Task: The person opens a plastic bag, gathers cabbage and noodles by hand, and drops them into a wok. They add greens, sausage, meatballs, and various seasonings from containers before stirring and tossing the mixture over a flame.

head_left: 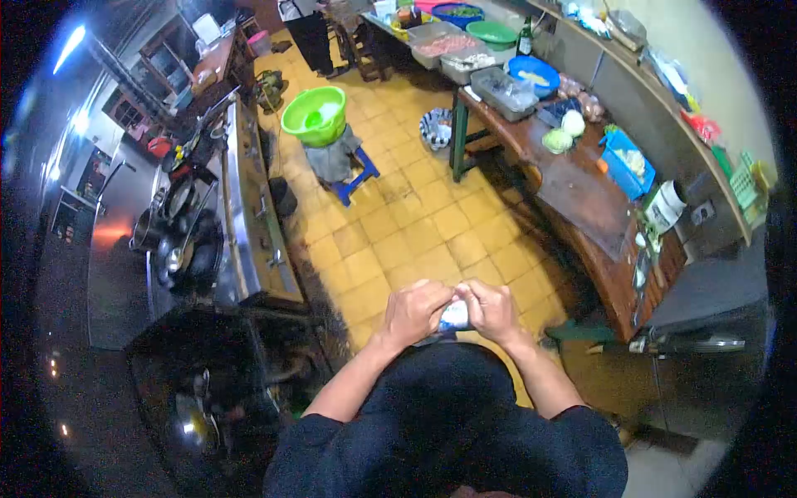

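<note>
The fingers [435, 292] of both hands are curled in close, tips drawn together and nearly meeting, with a small white-and-blue packet [454, 314] pinched between them. From where I stand, the left hand [413, 314] has one side of it and the right hand [492, 314] the other, out in front of the person's black shirt [448, 415]; I can't tell whether the packet is open. Below and beyond them runs a floor [398, 232] of yellow tiles. To the person's left is a stove [237, 216] with a dark wok [199, 257] on it. To the right stretches a wooden worktop [516, 131]. On its nearer part lies a dark, flat board [585, 203], with a white tub [667, 207] and a blue basket [628, 163] towards the wall; two pale green cabbages [557, 141] sit just past the board. Further off in the middle, a bright green basin [314, 123] rests above a blue stool [363, 176] draped with a grey cloth [332, 159]. Farther along the right-hand side are a blue bowl [533, 76], a green bottle [525, 37] and a tray of pink food [444, 46].
</note>
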### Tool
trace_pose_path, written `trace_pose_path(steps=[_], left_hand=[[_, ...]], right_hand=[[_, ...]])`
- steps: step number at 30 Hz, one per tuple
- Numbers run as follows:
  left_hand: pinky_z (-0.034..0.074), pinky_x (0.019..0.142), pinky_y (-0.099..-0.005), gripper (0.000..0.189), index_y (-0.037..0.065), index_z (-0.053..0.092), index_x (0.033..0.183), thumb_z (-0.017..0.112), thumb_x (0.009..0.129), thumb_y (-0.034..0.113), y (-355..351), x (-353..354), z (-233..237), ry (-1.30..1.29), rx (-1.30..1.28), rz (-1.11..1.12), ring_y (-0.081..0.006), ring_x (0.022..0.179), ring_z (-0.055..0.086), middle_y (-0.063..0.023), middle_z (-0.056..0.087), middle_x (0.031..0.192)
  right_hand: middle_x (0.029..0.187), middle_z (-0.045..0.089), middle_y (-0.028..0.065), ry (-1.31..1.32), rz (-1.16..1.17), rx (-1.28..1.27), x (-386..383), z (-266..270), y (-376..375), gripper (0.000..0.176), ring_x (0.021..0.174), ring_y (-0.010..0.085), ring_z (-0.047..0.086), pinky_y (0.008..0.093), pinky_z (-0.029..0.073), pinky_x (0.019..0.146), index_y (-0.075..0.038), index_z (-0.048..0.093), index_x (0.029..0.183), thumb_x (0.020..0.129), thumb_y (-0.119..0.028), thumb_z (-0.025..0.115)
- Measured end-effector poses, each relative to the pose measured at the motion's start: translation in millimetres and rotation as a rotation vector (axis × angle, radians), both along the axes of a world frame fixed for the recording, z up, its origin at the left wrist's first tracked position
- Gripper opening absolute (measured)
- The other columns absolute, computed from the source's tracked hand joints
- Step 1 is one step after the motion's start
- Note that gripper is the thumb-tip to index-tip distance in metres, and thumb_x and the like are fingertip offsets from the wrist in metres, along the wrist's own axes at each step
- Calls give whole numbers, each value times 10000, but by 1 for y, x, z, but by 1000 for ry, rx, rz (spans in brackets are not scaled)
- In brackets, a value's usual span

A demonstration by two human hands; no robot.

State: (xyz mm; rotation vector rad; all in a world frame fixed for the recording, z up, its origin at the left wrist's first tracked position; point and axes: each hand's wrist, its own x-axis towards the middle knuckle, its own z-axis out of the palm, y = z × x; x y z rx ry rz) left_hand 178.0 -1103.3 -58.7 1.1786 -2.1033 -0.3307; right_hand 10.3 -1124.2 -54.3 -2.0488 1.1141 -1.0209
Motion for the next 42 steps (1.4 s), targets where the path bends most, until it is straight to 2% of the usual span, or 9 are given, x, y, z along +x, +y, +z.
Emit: trace_pose_path(steps=[9, 11, 12, 15, 20, 27, 35, 38, 42], left_hand=[[419, 430, -297, 203, 121, 591, 940, 566, 738, 130, -159, 47, -31, -308, -243, -267, -178, 523, 533, -26, 502, 628], [431, 439, -310, 226, 115, 582, 972, 564, 746, 125, -198, 55, -32, -164, -91, -357, -209, 524, 530, -33, 501, 627], [463, 479, -331, 220, 90, 593, 963, 579, 743, 92, -210, 60, -27, 127, 310, -320, -241, 562, 558, -53, 549, 670], [492, 538, -335, 232, 70, 608, 946, 606, 714, 66, -270, 59, -32, 204, -117, -260, -255, 623, 594, -89, 601, 750], [500, 597, -366, 234, 56, 588, 942, 602, 709, 47, -348, 55, -20, 138, -38, -301, -297, 700, 610, -126, 621, 838], [488, 571, -346, 278, 67, 574, 978, 637, 708, 91, -452, 51, -42, 136, 117, -409, -292, 695, 601, -110, 602, 819], [495, 584, -328, 273, 43, 600, 939, 659, 676, 83, -554, 70, -33, 220, 165, -190, -273, 674, 603, -109, 603, 812], [487, 574, -329, 237, 41, 604, 904, 649, 671, 41, -583, 81, -48, 686, 403, -25, -278, 670, 599, -108, 601, 778], [485, 574, -318, 244, 47, 610, 889, 662, 652, 28, -638, 117, -17, 325, 161, 48, -268, 669, 607, -108, 605, 765]], right_hand=[[653, 599, 161, 26, -155, 231, 42, -47, -156, 211, 597, 291, 600, 325, 460, 554, 1, 594, 746, 842, -167, 511], [663, 619, 142, -232, -206, 344, 51, -69, -194, 220, 609, 230, 616, 310, 467, 562, 8, 590, 744, 846, -172, 514], [671, 631, 114, -253, -259, 394, 56, -53, -206, 203, 637, 176, 620, 290, 472, 584, 10, 592, 765, 857, -152, 510], [742, 651, 84, -353, -349, 385, 65, -32, -247, 182, 691, 146, 616, 273, 469, 629, 9, 603, 801, 869, -133, 512], [790, 636, 16, -504, -243, 396, 63, -23, -310, 209, 724, 85, 568, 246, 446, 659, 17, 599, 839, 883, -177, 536], [611, 574, 29, -293, -507, 301, 69, -55, -406, 266, 590, 96, 538, 243, 425, 560, -32, 575, 751, 908, -222, 473], [579, 510, 38, -406, -427, 475, 92, -54, -555, 213, 557, 124, 518, 263, 406, 530, -45, 524, 710, 880, -138, 436], [621, 544, 96, -304, -306, 334, 102, -57, -599, 129, 580, 217, 551, 308, 423, 558, -36, 531, 740, 831, -86, 453], [688, 557, 127, -86, -45, 266, 111, -4, -653, 108, 613, 287, 558, 344, 436, 579, -33, 553, 746, 784, -129, 585]])
